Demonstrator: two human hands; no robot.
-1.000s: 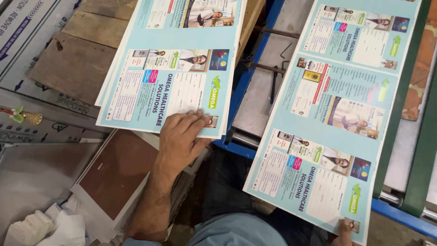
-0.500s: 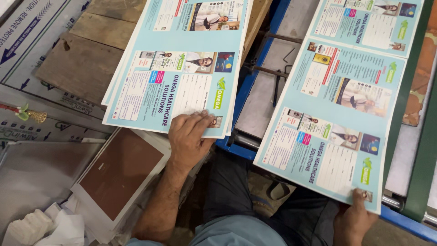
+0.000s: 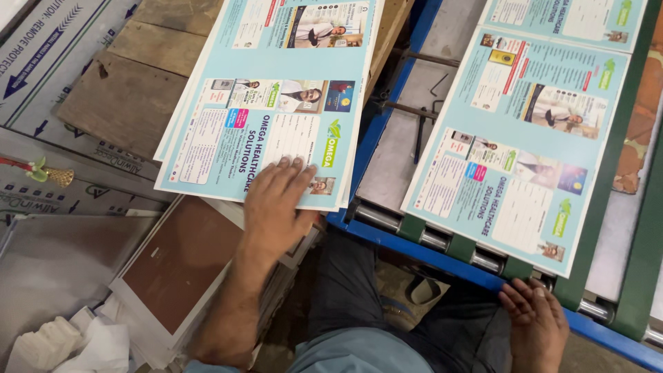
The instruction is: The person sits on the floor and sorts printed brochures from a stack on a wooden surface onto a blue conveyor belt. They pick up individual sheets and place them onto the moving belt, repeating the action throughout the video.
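At the far left, well away from either hand, lie crumpled white rags (image 3: 76, 345) and a brown board (image 3: 183, 259) on a pile of plates, set aside below the work. Next comes the left hand (image 3: 276, 207). It lies flat, fingers spread and closed on nothing, palm pressing the near edge of a stack (image 3: 269, 103) of pale blue printed sheets. The stack runs away from the fingertips across a wooden pallet (image 3: 131, 97). Its corners fan slightly, so the flat palm appears to be there to keep the top sheet from sliding and to square the edges. Right of that hand, a blue frame (image 3: 387, 124) separates the stack from a machine bed. On the bed a single sheet (image 3: 518, 145) rests over rollers (image 3: 428, 238) between green belts (image 3: 594, 207), its near corner overhanging. The right hand (image 3: 535, 324) sits just below that corner, fingers loosely curled and open, holding nothing, by the look of it placed to guide or catch the sheet.
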